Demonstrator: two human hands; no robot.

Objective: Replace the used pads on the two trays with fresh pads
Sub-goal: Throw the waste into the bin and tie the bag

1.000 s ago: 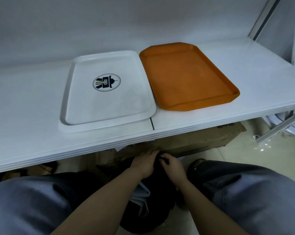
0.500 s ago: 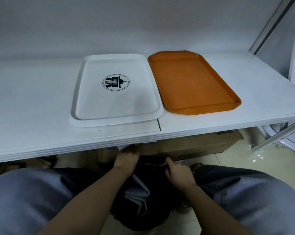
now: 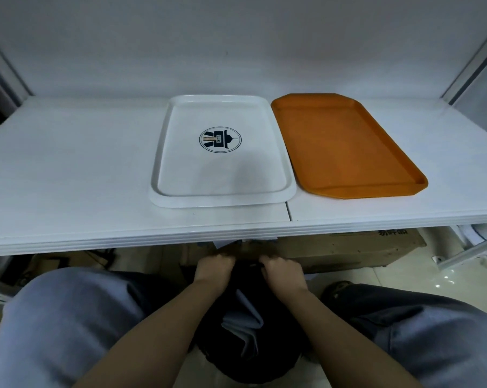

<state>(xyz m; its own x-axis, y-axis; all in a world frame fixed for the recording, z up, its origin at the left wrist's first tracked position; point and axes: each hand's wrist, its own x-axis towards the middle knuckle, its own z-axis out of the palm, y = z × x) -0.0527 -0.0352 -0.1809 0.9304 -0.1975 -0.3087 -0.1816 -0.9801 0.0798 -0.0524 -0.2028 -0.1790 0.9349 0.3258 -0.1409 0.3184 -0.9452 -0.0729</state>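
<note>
- White tray point(image 3: 222, 152): smooth, glossy plastic.
- Orange tray point(image 3: 346, 147): matt, finely textured plastic.
- Desk point(image 3: 74, 169): smooth white laminate.
- Box point(image 3: 348, 247): brown cardboard.
- Floor point(image 3: 446, 278): glossy tile.

A white desk point(image 3: 69, 169) stands against a grey wall point(image 3: 208, 37); a cardboard box point(image 3: 348, 252) sits beneath it on the tiled floor point(image 3: 438, 278).

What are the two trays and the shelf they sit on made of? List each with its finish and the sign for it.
White tray: likely hard plastic or melamine, smooth, with a soft sheen and a printed emblem.
Orange tray: likely moulded plastic, matte, with a faintly grainy, dull surface.
Shelf: white board, perhaps laminate, smooth, with a ribbed front edge and a seam between panels.
</note>
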